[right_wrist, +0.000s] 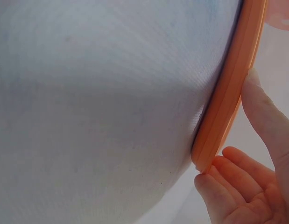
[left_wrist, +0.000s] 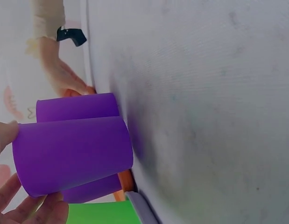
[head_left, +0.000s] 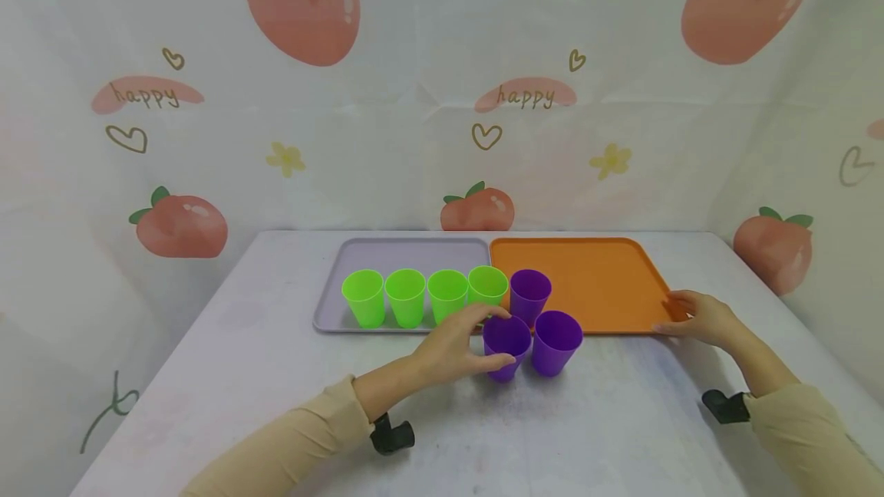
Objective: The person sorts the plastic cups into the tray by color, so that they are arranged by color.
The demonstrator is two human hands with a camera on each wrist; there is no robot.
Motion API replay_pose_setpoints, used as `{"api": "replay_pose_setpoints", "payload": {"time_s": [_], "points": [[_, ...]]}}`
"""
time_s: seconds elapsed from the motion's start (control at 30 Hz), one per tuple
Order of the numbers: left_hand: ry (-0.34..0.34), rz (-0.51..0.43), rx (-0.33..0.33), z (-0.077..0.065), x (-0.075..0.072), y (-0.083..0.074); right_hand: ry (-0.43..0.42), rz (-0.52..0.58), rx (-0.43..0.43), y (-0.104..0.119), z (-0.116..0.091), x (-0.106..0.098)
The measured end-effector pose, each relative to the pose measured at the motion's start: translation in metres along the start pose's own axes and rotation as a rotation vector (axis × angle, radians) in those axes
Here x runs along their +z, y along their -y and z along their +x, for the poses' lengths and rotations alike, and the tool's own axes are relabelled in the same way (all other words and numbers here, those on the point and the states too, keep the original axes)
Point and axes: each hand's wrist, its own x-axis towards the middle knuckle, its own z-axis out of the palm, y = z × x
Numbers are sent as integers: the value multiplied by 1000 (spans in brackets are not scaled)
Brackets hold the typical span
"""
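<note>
My left hand (head_left: 452,345) is around a purple cup (left_wrist: 74,154), thumb on one side of its rim and fingers on the other. Whether that cup's base touches the table cannot be told. Just right of it stands a second purple cup (head_left: 552,347), in front of the orange tray. A third purple cup (head_left: 529,294) stands upright at the orange tray's (head_left: 601,282) front left. My right hand (head_left: 707,319) holds this tray's front right corner, its thumb (right_wrist: 261,105) on the front rim and its fingers (right_wrist: 237,175) around the side.
A pale lilac tray (head_left: 414,251) adjoins the orange one on its left. Several bright green cups (head_left: 364,299) stand in a row along its front, the rightmost green cup (head_left: 487,284) near the seam between trays. A printed cloth (head_left: 387,144) hangs behind the white table (head_left: 228,374).
</note>
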Motion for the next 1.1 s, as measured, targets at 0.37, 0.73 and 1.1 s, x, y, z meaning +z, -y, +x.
{"api": "replay_pose_setpoints", "payload": {"time_s": [0.37,0.73,1.1], "points": [[-66,15,72,7,-15,-12,-6,-1,-8,1,-1,0],[-136,33,152,15,-32,-28,6,1,1,1,-1,0],[-188,100,215,33,-42,-43,14,2,9,0,1,0]]}}
